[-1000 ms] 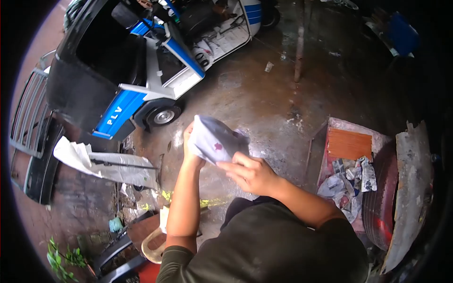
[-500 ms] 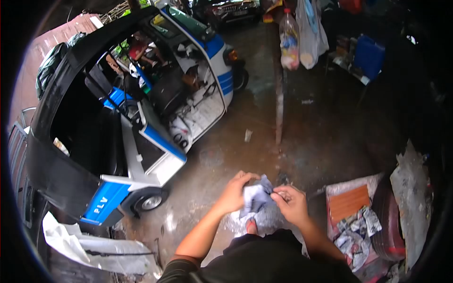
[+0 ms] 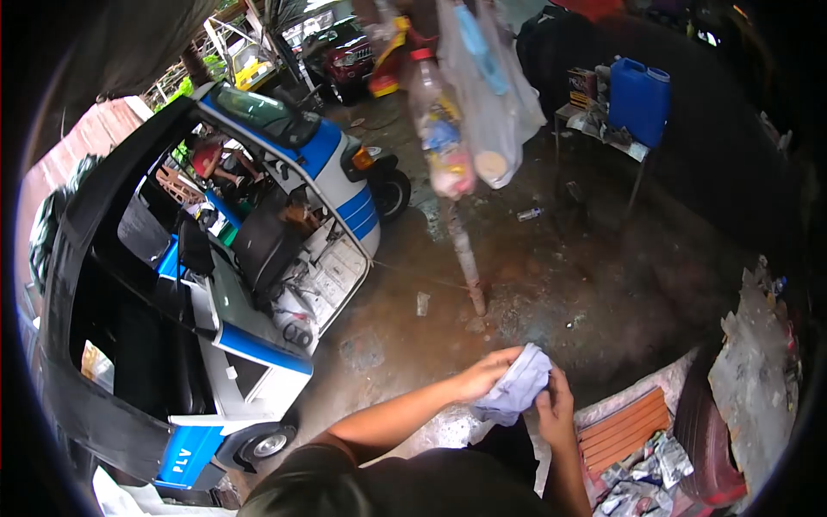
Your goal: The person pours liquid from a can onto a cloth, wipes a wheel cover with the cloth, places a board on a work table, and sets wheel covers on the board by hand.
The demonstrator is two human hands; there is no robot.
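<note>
Head view: grips crumpled lavender cloth [image 3: 519, 389] with left hand [image 3: 488, 376] at its ten o'clock, right hand [image 3: 558, 403] at three; likely light, limp, best pinched along edges.

Pale lavender-grey fabric cloth [image 3: 519, 385]: soft, crumpled, bunched into a small irregular wad, creases across its face. I have it raised ahead of my torso, its left side gripped by my left hand [image 3: 488, 376], its right edge at my right hand [image 3: 556, 403].
</note>
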